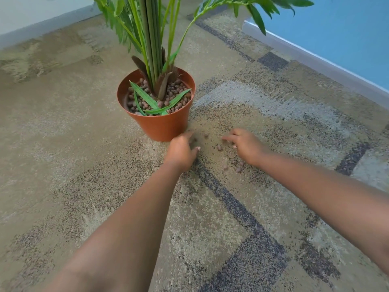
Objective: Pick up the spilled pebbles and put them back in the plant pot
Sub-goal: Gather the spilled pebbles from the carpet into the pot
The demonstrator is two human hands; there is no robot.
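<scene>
Brown pebbles (219, 147) on carpet (84, 165) — between both hands, beside pot (162, 125).

Office-type interior, corner of a room.
Patchwork beige-grey commercial carpet tiles (242, 207), blue painted wall (347, 39) with grey skirting board (315, 60) at 2 o'clock, terracotta plastic plant pot (164, 125) at 12.

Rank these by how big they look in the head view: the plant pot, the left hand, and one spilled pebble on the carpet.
1. plant pot, clearly largest.
2. left hand, smaller, though nearer the camera.
3. spilled pebble, tiny, smallest by far.
</scene>
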